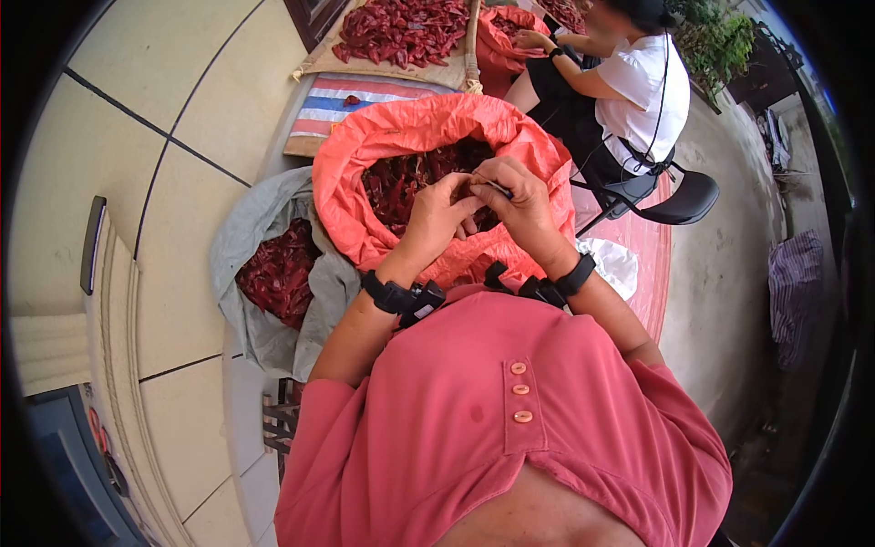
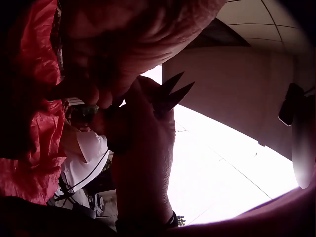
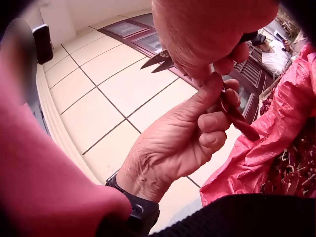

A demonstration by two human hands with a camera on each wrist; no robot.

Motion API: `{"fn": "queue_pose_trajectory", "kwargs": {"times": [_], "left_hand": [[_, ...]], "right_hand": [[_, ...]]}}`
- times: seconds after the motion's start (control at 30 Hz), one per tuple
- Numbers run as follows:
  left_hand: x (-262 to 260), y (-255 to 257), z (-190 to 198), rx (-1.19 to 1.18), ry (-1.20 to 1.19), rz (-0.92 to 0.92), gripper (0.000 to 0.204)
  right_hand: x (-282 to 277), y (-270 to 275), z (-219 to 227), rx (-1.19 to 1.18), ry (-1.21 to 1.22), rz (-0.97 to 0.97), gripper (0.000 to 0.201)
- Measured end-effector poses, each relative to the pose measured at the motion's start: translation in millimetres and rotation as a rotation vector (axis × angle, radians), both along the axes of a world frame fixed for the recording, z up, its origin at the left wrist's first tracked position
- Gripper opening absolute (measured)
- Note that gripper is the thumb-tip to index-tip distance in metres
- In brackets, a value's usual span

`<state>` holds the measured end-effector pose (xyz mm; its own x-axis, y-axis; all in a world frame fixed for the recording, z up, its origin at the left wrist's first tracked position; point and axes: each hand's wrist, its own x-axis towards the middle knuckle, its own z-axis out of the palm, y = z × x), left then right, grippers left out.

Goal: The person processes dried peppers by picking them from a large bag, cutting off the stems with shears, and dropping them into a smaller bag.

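Both hands meet over an open red woven sack (image 1: 351, 137) holding dried red chillies (image 1: 387, 187). My left hand (image 1: 433, 219) pinches a dark red dried chilli (image 3: 239, 121) between thumb and fingers; its lower end hangs free in the right wrist view. Held in my right hand (image 1: 519, 205) is a pair of scissors (image 3: 159, 61). Their two pointed blades stand parted and stick out from the side of that hand toward my body, also in the left wrist view. The handles are mostly hidden by the fingers. The fingertips of both hands come together at the chilli's upper end.
A grey sack (image 1: 232, 223) with more chillies stands to the left. Beyond the red sack, a pile of chillies (image 1: 401, 32) lies on a mat. A person in a white top (image 1: 652, 82) sits at the far right by another red sack (image 1: 492, 55), near a black chair (image 1: 684, 199).
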<state>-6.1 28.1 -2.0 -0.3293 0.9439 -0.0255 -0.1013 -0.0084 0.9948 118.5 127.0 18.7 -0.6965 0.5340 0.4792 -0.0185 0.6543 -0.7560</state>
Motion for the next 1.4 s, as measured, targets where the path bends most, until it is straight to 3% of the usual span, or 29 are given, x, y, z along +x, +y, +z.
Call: {"fn": "queue_pose_trajectory", "kwargs": {"times": [0.07,0.17,0.27,0.47,0.67,0.9,1.0,1.1,1.2,1.27,1.4], "left_hand": [[-3.6,0.2,-6.7,-0.05,0.073,-0.027,0.018],[-1.5,-2.8,-12.4,-0.045,0.102,-0.047,0.014],[-1.0,-6.6,-11.8,-0.036,0.255,-0.032,0.014],[-14.7,-10.8,-18.7,0.112,0.574,-0.029,0.015],[-18.1,-8.4,-17.7,0.276,0.739,-0.059,0.013],[-13.9,-9.2,-10.3,0.191,0.493,-0.061,0.013],[-19.5,-9.0,-12.7,0.253,0.776,-0.158,0.013],[-33.0,-26.1,-10.9,0.071,1.064,-0.287,0.012],[-54.1,-60.8,-1.0,-0.049,1.08,-0.128,0.012],[-73.2,-89.6,4.3,-0.162,1.041,0.067,0.014],[-123.6,-152.9,-37.4,-0.542,1.14,0.254,0.022]], "right_hand": [[1.9,-6.5,5.6,0.293,-0.041,-0.025,0.017],[1.9,-4.5,-1.6,0.34,-0.079,-0.025,0.014],[-0.5,-11.4,-8.2,-0.574,0.009,0.083,0.008],[1.3,-9.8,8.6,-1.061,-0.015,0.162,0.006],[6.5,7.5,-17.6,-1.546,0.085,0.354,0.005],[10.3,9.7,-11.2,-1.565,0.125,0.363,0.005],[18.4,13.6,-14.6,-1.579,0.063,0.407,0.007],[31.7,18.1,-13.9,-1.647,0.056,0.471,0.01],[61.2,34.0,-10.4,-1.258,-0.01,0.219,0.01],[87.2,33.1,-4.6,-0.869,-0.138,-0.173,0.011],[157.1,47.4,-59.0,-0.844,-0.13,-0.671,0.014]]}}
